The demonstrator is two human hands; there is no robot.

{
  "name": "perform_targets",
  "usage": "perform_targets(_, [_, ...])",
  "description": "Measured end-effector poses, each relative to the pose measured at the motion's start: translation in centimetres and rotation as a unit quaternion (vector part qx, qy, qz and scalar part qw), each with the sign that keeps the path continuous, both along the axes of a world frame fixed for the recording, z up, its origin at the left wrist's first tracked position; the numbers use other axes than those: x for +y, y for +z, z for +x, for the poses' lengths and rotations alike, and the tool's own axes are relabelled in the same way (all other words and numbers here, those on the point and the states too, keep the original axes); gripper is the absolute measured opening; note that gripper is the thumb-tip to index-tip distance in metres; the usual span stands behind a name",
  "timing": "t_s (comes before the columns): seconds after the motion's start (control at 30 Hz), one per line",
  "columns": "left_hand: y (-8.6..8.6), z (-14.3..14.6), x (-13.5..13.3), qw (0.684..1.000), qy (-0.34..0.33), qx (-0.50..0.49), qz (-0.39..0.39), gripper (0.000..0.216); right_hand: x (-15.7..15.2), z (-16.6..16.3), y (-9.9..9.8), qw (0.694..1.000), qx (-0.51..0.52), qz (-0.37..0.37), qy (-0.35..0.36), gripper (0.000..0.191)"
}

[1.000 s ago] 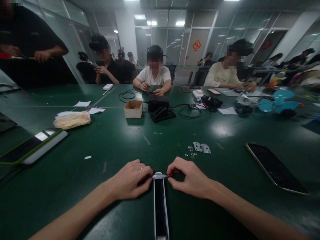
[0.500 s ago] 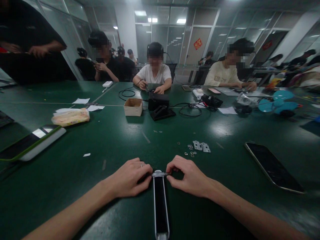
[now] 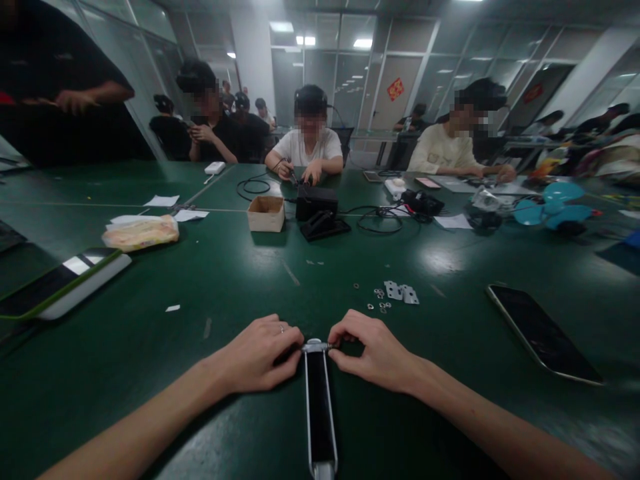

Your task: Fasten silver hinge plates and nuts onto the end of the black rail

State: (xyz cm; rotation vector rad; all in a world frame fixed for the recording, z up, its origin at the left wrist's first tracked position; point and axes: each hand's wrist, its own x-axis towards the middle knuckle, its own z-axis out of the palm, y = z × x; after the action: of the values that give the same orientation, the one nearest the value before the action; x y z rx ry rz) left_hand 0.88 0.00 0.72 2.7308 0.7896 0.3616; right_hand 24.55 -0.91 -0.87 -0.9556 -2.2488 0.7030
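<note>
A long, narrow metal frame [image 3: 308, 413] lies lengthwise on the table in front of me, its near end running to the picture's lower edge. Across its far end sits a metal bolt [image 3: 315, 347]. My left hand [image 3: 265, 353] pinches the bolt's left end between thumb and fingers. At the other end, my right hand [image 3: 367, 350] has thumb and index finger closed on the bolt's tip, where a small piece is too tiny to make out. Beyond the right hand lie two silvery metal brackets [image 3: 401, 292] and several small nuts and washers [image 3: 383, 307].
A phone [image 3: 543, 333] lies to the right, a green-edged device [image 3: 60, 283] to the left. Farther off are an open cardboard box [image 3: 266, 215], a black device [image 3: 317, 203] with cables, a food packet [image 3: 141, 233] and blue fan blades [image 3: 557, 205]. Other people sit across the table.
Both my hands keep their pinch on the bolt, with hardly any movement. The whole view shifts slightly. Across the table, a person in white has moved a hand at the black device.
</note>
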Motion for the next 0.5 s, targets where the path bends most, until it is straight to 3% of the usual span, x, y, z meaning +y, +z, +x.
perform_targets(0.27, [0.0,-0.1,0.1,1.000,-0.002,0.011,0.006,0.016,0.2,0.4,0.2,0.998,-0.033,0.044,0.009,0.013])
perform_targets(0.5, [0.1,0.1,0.0,0.999,0.012,0.024,0.021,0.017,2.3,4.2,2.3,0.968,-0.130,0.171,-0.129,0.011])
